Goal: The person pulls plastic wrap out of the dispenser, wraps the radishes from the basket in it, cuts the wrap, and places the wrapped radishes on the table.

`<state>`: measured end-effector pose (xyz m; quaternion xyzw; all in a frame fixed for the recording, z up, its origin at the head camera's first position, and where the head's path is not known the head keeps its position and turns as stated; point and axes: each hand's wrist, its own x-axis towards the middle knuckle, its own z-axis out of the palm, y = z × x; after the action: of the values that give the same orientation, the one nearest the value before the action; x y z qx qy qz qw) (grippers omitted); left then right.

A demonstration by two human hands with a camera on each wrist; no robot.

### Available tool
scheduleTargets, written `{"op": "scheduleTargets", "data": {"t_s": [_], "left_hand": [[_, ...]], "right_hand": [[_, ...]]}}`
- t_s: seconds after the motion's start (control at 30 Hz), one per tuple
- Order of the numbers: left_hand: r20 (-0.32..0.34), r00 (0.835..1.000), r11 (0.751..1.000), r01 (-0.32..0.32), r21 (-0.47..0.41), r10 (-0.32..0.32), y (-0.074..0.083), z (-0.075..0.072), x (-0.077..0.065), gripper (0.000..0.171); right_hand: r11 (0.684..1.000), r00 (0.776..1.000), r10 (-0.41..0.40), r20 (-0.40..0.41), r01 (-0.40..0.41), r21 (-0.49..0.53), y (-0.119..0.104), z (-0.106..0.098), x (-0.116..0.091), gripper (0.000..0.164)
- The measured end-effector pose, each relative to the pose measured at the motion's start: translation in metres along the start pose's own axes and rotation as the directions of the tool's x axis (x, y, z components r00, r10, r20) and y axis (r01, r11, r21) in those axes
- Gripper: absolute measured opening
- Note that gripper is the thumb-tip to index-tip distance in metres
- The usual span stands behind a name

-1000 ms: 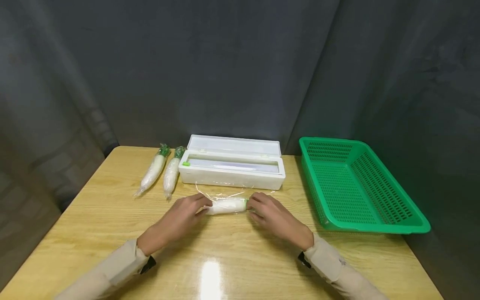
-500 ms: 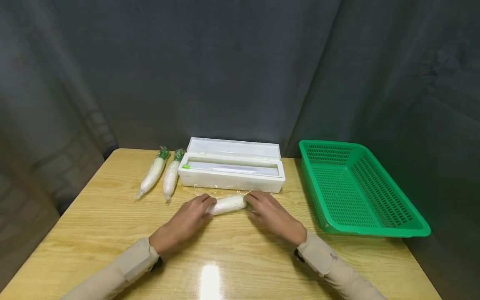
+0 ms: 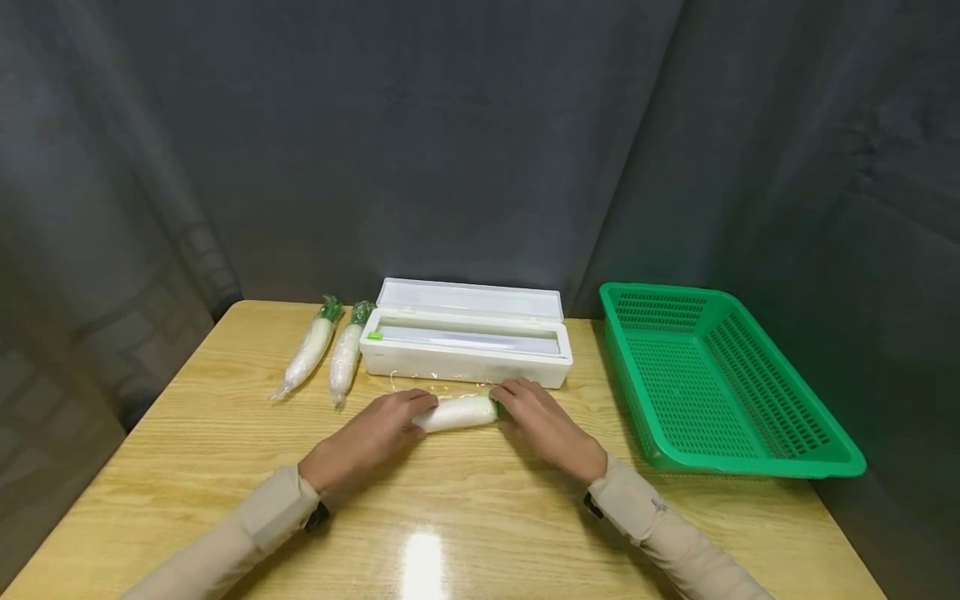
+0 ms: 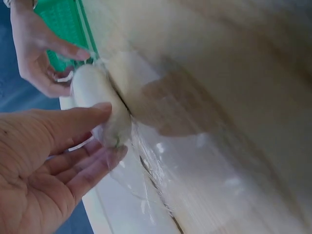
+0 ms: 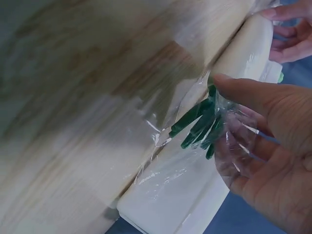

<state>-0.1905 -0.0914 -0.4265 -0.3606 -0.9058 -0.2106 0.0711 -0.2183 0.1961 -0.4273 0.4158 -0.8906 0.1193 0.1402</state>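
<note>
A white radish (image 3: pixel 459 412) with cut green leaf stalks (image 5: pixel 197 122) lies crosswise on the table, in clear plastic film (image 5: pixel 168 168). My left hand (image 3: pixel 386 429) grips its left end, thumb on one side and fingers on the other, as the left wrist view (image 4: pixel 58 161) shows. At the leafy end my right hand (image 3: pixel 546 429) holds the radish, thumb on its top by the stalks and fingers behind the film. Loose film extends past both ends. In the head view the hands hide the radish's ends.
Behind the radish stands a white film dispenser box (image 3: pixel 465 362), lid raised, with a green slider (image 3: pixel 374 336). Two wrapped radishes (image 3: pixel 309 350) lie to its left. A green plastic basket (image 3: pixel 723 467) stands at the right, near a dark curtain (image 3: pixel 420 142).
Both hands have turned the radish within the film; it tilted up at the right, then levelled. The film in front of the box shows less spread. The other things stay put.
</note>
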Motion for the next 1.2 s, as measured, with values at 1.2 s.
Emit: {"op": "scheduleTargets", "data": {"t_s": [1.2], "left_hand": [[0.347, 0.935, 0.940, 0.050, -0.338, 0.075, -0.025, -0.025, 0.023, 0.033]], "right_hand": [[0.975, 0.960, -0.036, 0.278, -0.027, 0.219, 0.001, -0.030, -0.006, 0.016]]}}
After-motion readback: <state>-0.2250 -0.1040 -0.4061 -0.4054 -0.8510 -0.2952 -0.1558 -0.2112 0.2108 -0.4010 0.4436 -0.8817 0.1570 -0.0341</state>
